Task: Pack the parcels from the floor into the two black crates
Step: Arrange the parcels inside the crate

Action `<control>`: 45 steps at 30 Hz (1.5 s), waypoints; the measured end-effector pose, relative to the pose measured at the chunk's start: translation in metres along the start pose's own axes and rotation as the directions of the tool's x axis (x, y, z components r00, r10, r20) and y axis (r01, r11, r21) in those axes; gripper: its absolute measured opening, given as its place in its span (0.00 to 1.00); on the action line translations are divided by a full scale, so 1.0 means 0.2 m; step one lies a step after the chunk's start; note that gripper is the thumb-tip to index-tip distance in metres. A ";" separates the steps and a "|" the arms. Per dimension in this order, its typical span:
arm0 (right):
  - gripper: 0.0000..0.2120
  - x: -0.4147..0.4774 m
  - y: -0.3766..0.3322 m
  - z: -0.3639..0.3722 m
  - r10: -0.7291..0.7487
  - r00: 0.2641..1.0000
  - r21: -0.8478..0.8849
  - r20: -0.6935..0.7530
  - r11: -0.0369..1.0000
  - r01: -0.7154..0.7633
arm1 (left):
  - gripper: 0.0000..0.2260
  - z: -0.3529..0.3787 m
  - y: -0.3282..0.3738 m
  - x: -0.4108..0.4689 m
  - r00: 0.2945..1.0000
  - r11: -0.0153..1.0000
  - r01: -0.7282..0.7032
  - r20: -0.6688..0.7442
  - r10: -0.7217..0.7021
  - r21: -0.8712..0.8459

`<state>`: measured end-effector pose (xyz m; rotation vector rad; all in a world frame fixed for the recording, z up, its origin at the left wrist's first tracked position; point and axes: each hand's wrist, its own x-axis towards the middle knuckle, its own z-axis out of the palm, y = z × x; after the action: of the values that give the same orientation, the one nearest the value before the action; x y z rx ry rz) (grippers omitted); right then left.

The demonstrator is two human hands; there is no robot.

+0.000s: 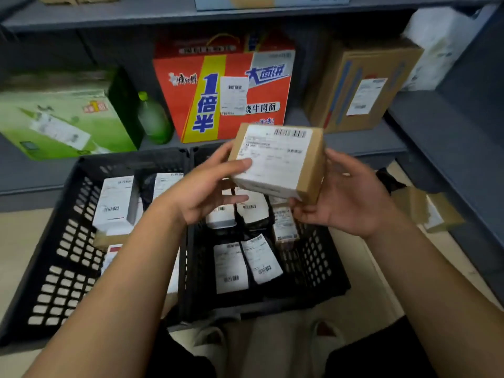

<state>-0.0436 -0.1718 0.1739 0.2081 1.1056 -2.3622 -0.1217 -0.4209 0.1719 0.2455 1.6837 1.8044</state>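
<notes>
Parcels lie in both black crates, which sit side by side on the pale floor (368,282) with their inner walls touching. A small box (278,159) is held in the air above the far end of the right crate (313,257), its white label tilted up toward the camera. The left hand (210,192) grips the box's near left corner, thumb pressed on the label and fingers curled underneath. The right hand (346,203) cups the opposite side, thumb against the brown right face and fingertips hooked under the lower corner. The left crate (68,241) is partly hidden by the left forearm; a white parcel (117,203) stands in it with more labelled packets around it (how many, I cannot tell). Several black bags (231,266) with white labels lie face up in the right crate, and a narrow brown packet (285,227) rests against its right wall. One brown parcel (428,211) lies on the floor to the right of the crates, near the grey shelf (354,143). On that shelf, behind the crates, stand a green carton (60,118), a green bottle (154,118), a red carton (223,88) and a brown carton (360,83).
</notes>
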 end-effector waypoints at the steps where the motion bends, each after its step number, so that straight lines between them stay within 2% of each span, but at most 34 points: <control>1: 0.25 -0.01 0.01 -0.01 -0.004 0.998 0.016 0.064 1.000 0.003 | 0.27 -0.01 0.00 -0.02 1.000 0.998 -0.026 0.008 0.026 -0.053; 3: 0.28 -0.03 0.02 -0.01 0.002 0.993 -0.015 0.119 1.000 0.000 | 0.28 -0.03 0.01 -0.06 0.998 0.995 -0.067 0.013 0.068 -0.075; 5: 0.31 -0.04 0.04 0.01 -0.023 0.994 -0.110 0.104 0.993 0.035 | 0.29 -0.05 0.01 -0.10 0.994 0.994 -0.102 0.024 0.104 -0.045; 8: 0.29 -0.06 0.06 0.05 -0.113 0.991 -0.315 -0.071 0.945 0.086 | 0.29 -0.07 0.02 -0.16 0.991 0.991 -0.133 0.023 0.134 -0.014; 10: 0.25 -0.08 0.09 0.06 -0.150 0.980 -0.502 -0.127 0.862 0.067 | 0.29 -0.06 0.01 -0.19 0.987 0.986 -0.157 0.043 0.155 0.051; 13: 0.21 -0.12 0.13 0.06 -0.088 0.987 -0.707 -0.136 0.706 -0.035 | 0.30 -0.05 -0.01 -0.23 0.983 0.983 -0.148 0.126 0.134 0.110; 16: 0.22 -0.17 0.15 0.04 -0.014 0.992 -0.750 -0.125 0.656 -0.086 | 0.32 -0.04 -0.02 -0.26 0.980 0.987 -0.110 0.181 0.087 0.121; 20: 0.21 -0.19 0.18 0.02 -0.034 0.991 -0.763 -0.130 0.642 -0.078 | 0.32 0.00 -0.11 -0.26 0.982 0.990 -0.073 0.180 0.050 0.122; 22: 0.24 -0.19 0.19 0.02 -0.025 0.987 -0.758 -0.160 0.644 -0.106 | 0.29 0.01 -0.16 -0.23 0.980 0.993 -0.040 0.198 0.018 0.109; 24: 0.27 -0.18 0.20 0.02 -0.023 0.977 -0.751 -0.213 0.644 -0.148 | 0.24 0.01 -0.21 -0.20 0.996 1.000 0.012 0.094 -0.010 -0.014; 25: 0.29 -0.17 0.20 0.03 -0.051 0.963 -0.745 -0.264 0.645 -0.170 | 0.22 0.00 -0.25 -0.18 0.999 0.996 0.031 -0.038 -0.034 -0.084; 26: 0.32 -0.15 0.22 0.03 -0.109 0.935 -0.745 -0.337 0.638 -0.194 | 0.22 -0.02 -0.31 -0.15 0.975 0.996 0.044 -0.214 -0.060 -0.077; 27: 0.36 -0.14 0.23 0.03 -0.190 0.892 -0.761 -0.409 0.612 -0.218 | 0.25 -0.04 -0.37 -0.14 0.900 0.992 0.112 -0.429 -0.075 0.061; 28: 0.39 -0.12 0.26 0.03 -0.277 0.843 -0.789 -0.461 0.563 -0.246 | 0.29 -0.07 -0.43 -0.13 0.784 0.904 0.310 -0.617 -0.068 0.294; 29: 0.41 -0.11 0.28 0.02 -0.348 0.800 -0.819 -0.489 0.499 -0.284 | 0.34 -0.10 -0.50 -0.14 0.694 0.704 0.533 -0.718 -0.048 0.469; 30: 0.43 -0.09 0.30 0.01 -0.391 0.768 -0.835 -0.507 0.444 -0.325 | 0.37 -0.11 -0.58 -0.17 0.657 0.527 0.656 -0.752 -0.047 0.540; 31: 0.44 -0.08 0.33 0.00 -0.403 0.752 -0.836 -0.522 0.416 -0.358 | 0.40 -0.11 -0.65 -0.19 0.643 0.447 0.707 -0.761 -0.083 0.548; 32: 0.45 -0.06 0.36 -0.01 -0.387 0.750 -0.830 -0.536 0.403 -0.385 | 0.41 -0.12 -0.72 -0.21 0.632 0.432 0.729 -0.765 -0.125 0.532; 34: 0.50 -0.02 0.43 -0.04 -0.332 0.758 -0.818 -0.562 0.357 -0.451 | 0.39 -0.11 -0.86 -0.23 0.606 0.484 0.736 -0.779 -0.162 0.472; 37: 0.54 0.05 0.52 -0.11 -0.339 0.746 -0.820 -0.573 0.246 -0.517 | 0.28 -0.14 -1.00 -0.23 0.585 0.649 0.642 -0.808 -0.070 0.409; 41: 0.53 0.21 0.68 -0.24 -0.352 0.734 -0.806 -0.581 0.121 -0.580 | 0.21 -0.14 -1.00 -0.22 0.583 0.662 0.631 -0.810 -0.063 0.403; 45: 0.54 0.39 0.87 -0.42 -0.266 0.713 -0.716 -0.649 -0.103 -0.690 | 0.19 -0.15 -1.01 -0.21 0.584 0.683 0.615 -0.810 -0.058 0.395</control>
<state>-0.0260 -0.2317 -0.0247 0.6101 2.5791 -0.3867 -0.0389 -0.4768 -0.0120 -0.6569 2.6806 0.9317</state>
